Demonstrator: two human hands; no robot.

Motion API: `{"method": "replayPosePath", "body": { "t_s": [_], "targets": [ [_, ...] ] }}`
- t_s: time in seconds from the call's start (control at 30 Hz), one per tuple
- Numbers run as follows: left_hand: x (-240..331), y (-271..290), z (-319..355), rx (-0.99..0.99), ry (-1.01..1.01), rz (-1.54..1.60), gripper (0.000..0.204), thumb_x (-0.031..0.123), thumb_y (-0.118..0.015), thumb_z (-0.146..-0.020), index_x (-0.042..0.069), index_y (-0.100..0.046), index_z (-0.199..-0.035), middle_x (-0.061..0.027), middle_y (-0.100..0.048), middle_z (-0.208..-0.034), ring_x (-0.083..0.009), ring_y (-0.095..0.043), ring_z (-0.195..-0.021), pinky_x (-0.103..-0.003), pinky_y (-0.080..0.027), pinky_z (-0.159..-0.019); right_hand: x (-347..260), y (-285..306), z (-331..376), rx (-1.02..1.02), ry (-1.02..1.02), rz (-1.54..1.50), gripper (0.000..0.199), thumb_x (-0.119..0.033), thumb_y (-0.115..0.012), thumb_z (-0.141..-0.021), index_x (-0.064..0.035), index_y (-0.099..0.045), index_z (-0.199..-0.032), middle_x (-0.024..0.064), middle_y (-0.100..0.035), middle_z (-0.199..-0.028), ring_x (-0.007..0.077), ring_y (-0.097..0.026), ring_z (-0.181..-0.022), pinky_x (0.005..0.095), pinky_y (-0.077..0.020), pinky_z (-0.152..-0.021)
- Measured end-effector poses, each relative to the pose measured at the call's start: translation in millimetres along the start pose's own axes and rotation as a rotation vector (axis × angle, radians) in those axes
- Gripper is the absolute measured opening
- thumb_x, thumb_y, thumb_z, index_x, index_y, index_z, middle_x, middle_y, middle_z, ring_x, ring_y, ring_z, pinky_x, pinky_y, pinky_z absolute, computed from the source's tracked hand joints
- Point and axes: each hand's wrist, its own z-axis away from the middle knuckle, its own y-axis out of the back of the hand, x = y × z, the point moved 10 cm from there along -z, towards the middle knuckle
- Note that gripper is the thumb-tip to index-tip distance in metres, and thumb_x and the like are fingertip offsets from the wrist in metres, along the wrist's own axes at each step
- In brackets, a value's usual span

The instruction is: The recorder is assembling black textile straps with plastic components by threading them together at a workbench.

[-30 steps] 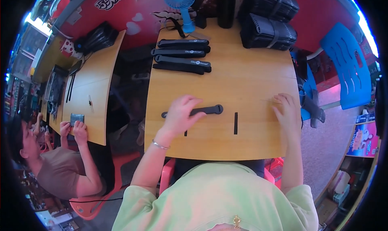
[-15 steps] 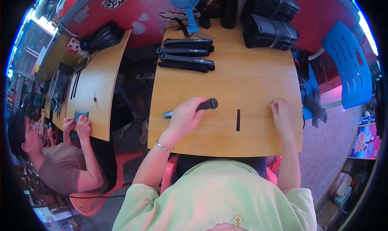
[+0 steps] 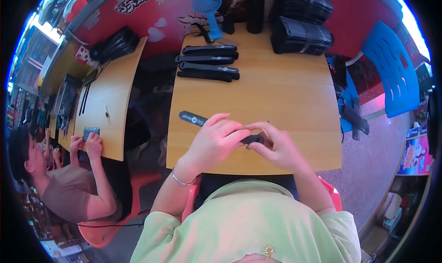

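A black strap [image 3: 191, 118] with pale printing and rounded ends lies slantwise above the near part of the table. My left hand [image 3: 212, 142] is closed around its middle, and the printed end sticks out past my knuckles at the left. My right hand [image 3: 275, 148] pinches the other, darker end between thumb and fingers, close beside my left fingertips. My fingers hide part of the strap there. I cannot make out whether a small strip is also in my right hand.
Folded black straps [image 3: 209, 59] lie in rows at the table's far left. Behind them stand a blue fan [image 3: 207, 1] and a black bottle [image 3: 254, 9]; bundled black straps [image 3: 301, 35] are stacked at the back right. A co-worker [image 3: 69, 184] sits at a table to the left.
My right hand has moved left to meet my left hand and grips the strap's end. The strap has turned in my left hand. The short black strip no longer shows on the table.
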Motion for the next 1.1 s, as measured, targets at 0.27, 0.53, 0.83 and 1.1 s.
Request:
{"method": "replayPosePath", "body": {
  "t_s": [0.27, 0.53, 0.83, 1.1],
  "targets": [
    [-10, -6, 51, 0.470, 0.151, 0.123, 0.034, 0.012, -0.075, -0.074, 0.001, -0.060, -0.102, -0.0136, -0.056, -0.105, -0.0269, -0.056, -0.097, -0.033, -0.047, -0.077, 20, 16, 5, 0.295, -0.093, -0.644, 0.020, -0.014, -0.050, -0.095, -0.0037, -0.054, -0.112, 0.0030, -0.063, -0.085, 0.0019, -0.041, -0.054, 0.0171, -0.0330, -0.050],
    [-38, -78, 45, 0.548, 0.513, 1.403, 0.029, 0.016, -0.053, -0.096, 0.003, -0.047, -0.120, -0.0154, -0.052, -0.128, -0.0182, -0.054, -0.110, -0.030, -0.046, -0.091, 24, -20, 5, 0.159, -0.147, -0.744, 0.020, -0.017, -0.051, -0.096, -0.0052, -0.053, -0.112, 0.0009, -0.062, -0.091, 0.0003, -0.044, -0.061, 0.0164, -0.0293, -0.050],
    [-51, -60, 50, 0.689, 0.572, 1.522, 0.027, 0.017, -0.038, -0.101, 0.007, -0.040, -0.125, -0.0182, -0.053, -0.123, -0.0278, -0.058, -0.108, -0.039, -0.052, -0.089, 25, 13, 16, 0.326, 0.074, -0.243, 0.028, -0.020, -0.047, -0.097, -0.0020, -0.057, -0.115, 0.0087, -0.062, -0.098, 0.0145, -0.058, -0.087, 0.0289, -0.0456, -0.077],
    [-55, -62, 58, 0.686, 0.614, 1.454, 0.033, 0.004, -0.050, -0.094, 0.006, -0.041, -0.126, -0.0145, -0.053, -0.122, -0.0291, -0.057, -0.111, -0.037, -0.051, -0.092, 1, 7, 19, 0.171, -0.029, -0.083, 0.031, -0.014, -0.041, -0.098, -0.0053, -0.059, -0.122, 0.0037, -0.057, -0.070, 0.0123, -0.055, -0.067, 0.0264, -0.0441, -0.064]
  ]
}}
